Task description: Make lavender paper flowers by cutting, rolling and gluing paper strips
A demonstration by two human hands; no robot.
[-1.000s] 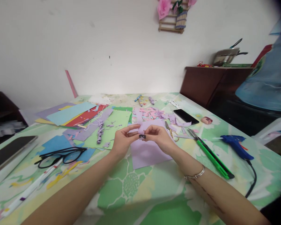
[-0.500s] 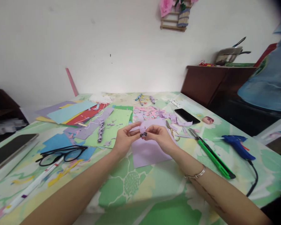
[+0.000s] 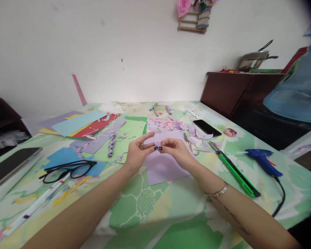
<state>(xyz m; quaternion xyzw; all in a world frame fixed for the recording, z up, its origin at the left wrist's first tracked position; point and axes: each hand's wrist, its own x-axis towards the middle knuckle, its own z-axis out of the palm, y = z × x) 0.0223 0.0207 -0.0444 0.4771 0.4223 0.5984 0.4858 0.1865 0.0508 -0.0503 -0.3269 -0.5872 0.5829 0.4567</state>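
Between my two hands is a small strip of purple paper, pinched at the thumbs and fingertips. My left hand is closed on its left side, the index finger raised off it. On the right side my right hand pinches the same strip, fingers curled. Under both hands lies a sheet of purple paper. Gold-handled scissors rest just right of my right hand. Behind my hands is a pile of pink and purple paper scraps. A purple paper roll lies left of my left hand.
Right side: a green utility knife, a blue glue gun with its cord, and a black phone. To the left are black glasses, a white stick, another phone and stacked coloured paper.
The left index finger has lifted and straightened away from the strip. Both thumbs have shifted slightly, and the strip sits a little lower between the fingertips.
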